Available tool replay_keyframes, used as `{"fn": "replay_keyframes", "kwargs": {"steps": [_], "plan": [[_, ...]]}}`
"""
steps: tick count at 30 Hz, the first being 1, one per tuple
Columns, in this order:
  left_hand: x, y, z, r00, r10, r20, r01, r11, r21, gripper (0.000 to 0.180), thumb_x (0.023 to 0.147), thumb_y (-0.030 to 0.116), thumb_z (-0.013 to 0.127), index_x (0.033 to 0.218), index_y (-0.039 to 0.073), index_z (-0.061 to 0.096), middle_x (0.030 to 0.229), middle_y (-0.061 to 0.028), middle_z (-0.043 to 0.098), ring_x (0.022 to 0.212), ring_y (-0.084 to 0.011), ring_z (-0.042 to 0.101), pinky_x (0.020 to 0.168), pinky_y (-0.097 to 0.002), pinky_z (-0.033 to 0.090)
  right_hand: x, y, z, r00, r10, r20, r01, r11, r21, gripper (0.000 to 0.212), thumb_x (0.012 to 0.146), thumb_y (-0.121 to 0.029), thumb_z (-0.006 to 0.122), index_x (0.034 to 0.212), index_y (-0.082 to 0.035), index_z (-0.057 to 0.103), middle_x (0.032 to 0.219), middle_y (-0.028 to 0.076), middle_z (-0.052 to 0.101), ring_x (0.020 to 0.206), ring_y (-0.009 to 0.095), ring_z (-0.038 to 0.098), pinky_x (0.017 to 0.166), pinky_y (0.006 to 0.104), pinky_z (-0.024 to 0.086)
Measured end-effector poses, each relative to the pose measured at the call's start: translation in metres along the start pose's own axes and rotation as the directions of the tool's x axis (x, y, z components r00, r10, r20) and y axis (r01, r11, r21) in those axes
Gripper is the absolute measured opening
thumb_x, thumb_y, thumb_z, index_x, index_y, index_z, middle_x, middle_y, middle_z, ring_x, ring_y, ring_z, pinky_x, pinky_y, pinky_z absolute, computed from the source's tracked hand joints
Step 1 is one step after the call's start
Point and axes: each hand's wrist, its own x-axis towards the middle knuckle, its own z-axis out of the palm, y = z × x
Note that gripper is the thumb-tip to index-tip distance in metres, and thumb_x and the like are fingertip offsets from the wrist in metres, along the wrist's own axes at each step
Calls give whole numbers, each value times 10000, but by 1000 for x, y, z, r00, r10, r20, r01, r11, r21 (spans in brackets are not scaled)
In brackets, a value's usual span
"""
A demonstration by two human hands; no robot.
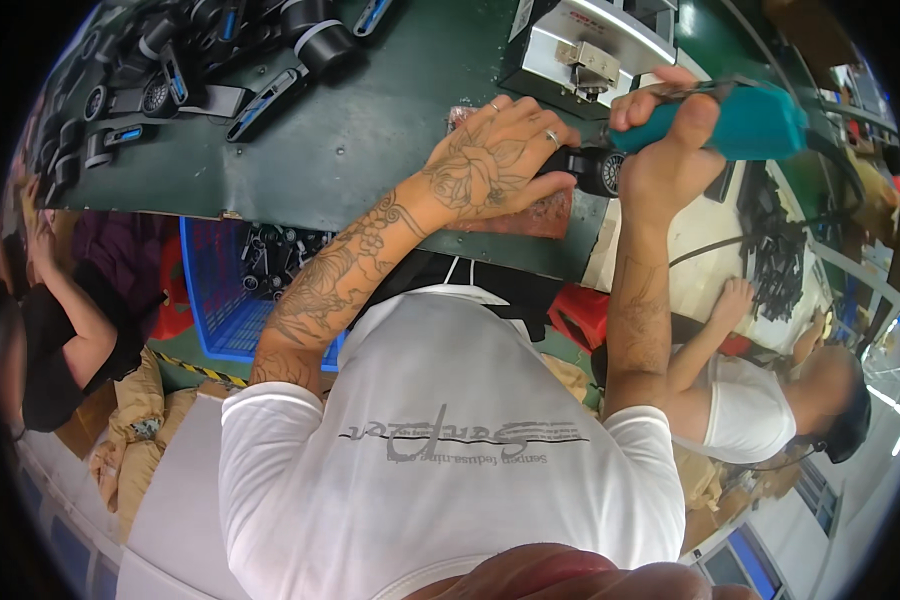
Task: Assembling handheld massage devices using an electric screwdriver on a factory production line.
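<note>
My left hand (495, 160) presses a black wheeled part (573, 162) down on a reddish-brown board (530, 217), its fingers closed over the part's left side. A small spoked wheel (610, 172) shows at the right end of that part. My right hand (670, 150) is wrapped round a teal corded power tool (755, 122), held sideways just right of the wheel. The front of the tool lies close to the wheel; whether they touch I cannot tell. Fingers hide much of the black part and the tool's tip.
Several black wheeled parts (157, 97) lie piled at the far left of the green table (370, 130). A metal machine (590, 60) stands behind my hands. The tool's black cord (840, 160) loops right. A blue crate (205, 300) stands below the table. Co-workers sit on both sides.
</note>
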Motion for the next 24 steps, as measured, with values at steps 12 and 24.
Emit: {"fn": "replay_keyframes", "kwargs": {"steps": [12,24], "plan": [[-2,2,1,998,24,-66,-29,997,-66,293,935,237,620,1204,128,655,1104,-47,651,1041,-260,573,969,-410,442,31,26,17,964,-258,57,252,963,99,490,979,-443,658,928,26,524,668,99,526,583,224,538,570,356,493],[1,-1,0,998,10,-66,-14,998,-55,305,934,237,662,1225,147,660,1127,-31,659,1080,-245,590,961,-401,454,-36,-11,-23,999,-33,22,30,990,137,656,906,-547,706,1071,72,563,669,98,566,589,203,554,587,331,483]]}}
